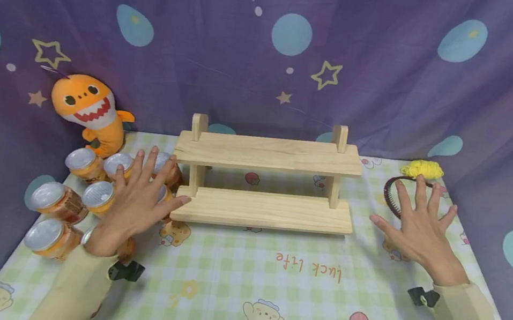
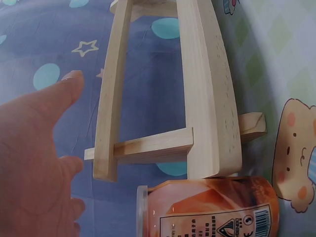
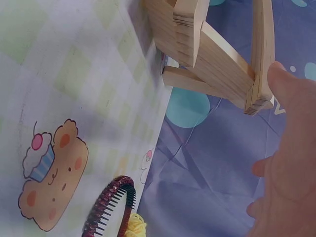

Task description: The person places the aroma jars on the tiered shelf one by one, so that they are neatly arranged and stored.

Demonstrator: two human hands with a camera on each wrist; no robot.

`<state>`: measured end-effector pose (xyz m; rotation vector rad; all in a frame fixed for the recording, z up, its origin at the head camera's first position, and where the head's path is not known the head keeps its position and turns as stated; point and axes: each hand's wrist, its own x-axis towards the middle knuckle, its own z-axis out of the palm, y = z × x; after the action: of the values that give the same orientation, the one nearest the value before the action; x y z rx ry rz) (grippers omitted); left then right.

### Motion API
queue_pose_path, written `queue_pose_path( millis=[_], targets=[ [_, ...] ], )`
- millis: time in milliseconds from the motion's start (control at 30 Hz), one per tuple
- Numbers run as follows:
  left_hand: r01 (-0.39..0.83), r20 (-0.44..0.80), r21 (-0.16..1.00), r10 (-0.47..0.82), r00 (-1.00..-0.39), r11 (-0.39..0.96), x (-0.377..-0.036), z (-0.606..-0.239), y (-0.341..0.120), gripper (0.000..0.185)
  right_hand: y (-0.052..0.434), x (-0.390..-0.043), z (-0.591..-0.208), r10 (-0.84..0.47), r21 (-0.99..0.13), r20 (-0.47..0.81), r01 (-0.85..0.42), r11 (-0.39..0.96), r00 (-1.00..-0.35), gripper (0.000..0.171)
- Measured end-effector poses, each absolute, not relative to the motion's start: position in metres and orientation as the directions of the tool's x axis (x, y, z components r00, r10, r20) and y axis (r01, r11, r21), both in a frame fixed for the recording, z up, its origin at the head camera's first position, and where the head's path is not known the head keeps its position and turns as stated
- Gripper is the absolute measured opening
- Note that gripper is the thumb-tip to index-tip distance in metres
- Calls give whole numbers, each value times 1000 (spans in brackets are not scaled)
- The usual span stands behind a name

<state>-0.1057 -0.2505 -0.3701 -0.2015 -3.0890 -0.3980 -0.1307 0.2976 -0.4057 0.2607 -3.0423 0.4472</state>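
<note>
My left hand point(image 1: 136, 201) is spread out, palm down, over several orange cans point(image 1: 98, 196) with silvery tops at the left; it hides parts of some. A two-tier wooden shelf point(image 1: 269, 152) stands between my hands. In the left wrist view, one labelled can point(image 2: 212, 207) sits beside the shelf's end, and the left thumb points past it. On the right, my right hand point(image 1: 421, 236) spreads its fingers above a dark toothed headband point(image 1: 389, 196), covering part of it. The right wrist view shows the headband point(image 3: 106, 205) apart from the hand. Neither hand holds anything.
An orange shark plush point(image 1: 92, 111) leans against the purple curtain point(image 1: 182, 20) at the back left. Yellow string point(image 1: 423, 169) lies in a bundle at the back right corner. The green checked tablecloth point(image 1: 222, 274) covers the table, with curtains at the back and both sides.
</note>
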Motion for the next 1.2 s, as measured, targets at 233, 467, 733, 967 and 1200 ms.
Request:
queue_pose_path(
  millis=[233, 467, 733, 967, 1200],
  targets=[
    [131, 31, 242, 127, -991, 961, -103, -372, -251, 92, 294, -131, -404, -166, -274, 77, -181, 945, -983, 94],
    [130, 67, 265, 117, -991, 955, -98, -366, -251, 92, 289, -132, -404, -183, -295, 84, -199, 934, -980, 91],
    [169, 198, 298, 112, -974, 939, -89, -346, -263, 93, 279, -134, -412, -229, -351, 161, -273, 896, -960, 80],
    [267, 433, 338, 103, -896, 903, -76, -336, -287, 89, 264, -141, -427, -242, -450, 270, -344, 824, -932, 62],
    [168, 439, 544, -109, -892, 822, -51, -333, -328, 82, 246, -152, -445, -242, -596, 251, -347, 724, -937, 58]
  ],
)
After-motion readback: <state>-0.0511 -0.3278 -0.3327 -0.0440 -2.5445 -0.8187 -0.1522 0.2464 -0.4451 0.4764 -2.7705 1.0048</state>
